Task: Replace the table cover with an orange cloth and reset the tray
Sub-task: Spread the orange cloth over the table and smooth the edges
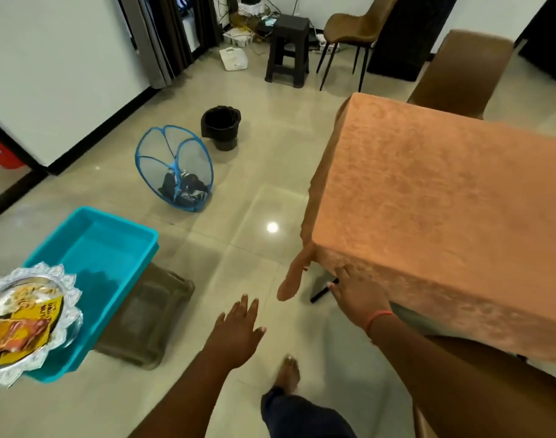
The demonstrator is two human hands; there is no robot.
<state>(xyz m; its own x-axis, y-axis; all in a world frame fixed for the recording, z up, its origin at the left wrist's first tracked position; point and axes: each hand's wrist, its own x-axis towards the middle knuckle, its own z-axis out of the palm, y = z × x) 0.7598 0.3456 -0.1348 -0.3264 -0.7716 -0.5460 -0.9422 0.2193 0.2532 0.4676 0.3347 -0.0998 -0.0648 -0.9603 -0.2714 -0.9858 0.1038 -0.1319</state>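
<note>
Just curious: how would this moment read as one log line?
orange cloth: covers table | right hand: open, touching cloth's hanging edge | left hand: open, free | tray: off table, on blue tub

Bench [321, 287] at right, draped all over in an orange cloth [428, 197]; cloth corner hangs off the near-left corner toward the floor. One dark leg shows beneath.

Floor [257, 159] of glossy pale tiles, a light glare near the middle. On it, near left: a turquoise tub [112, 248] lying on a brown folded cloth [150, 314]. Farther out, a blue mesh hamper [175, 172] tipped on its side with dark laundry in it; just beyond it a black bin [221, 126]. Far end: black stool [287, 49], two brown chairs [355, 30], a white jug [234, 58].
</note>
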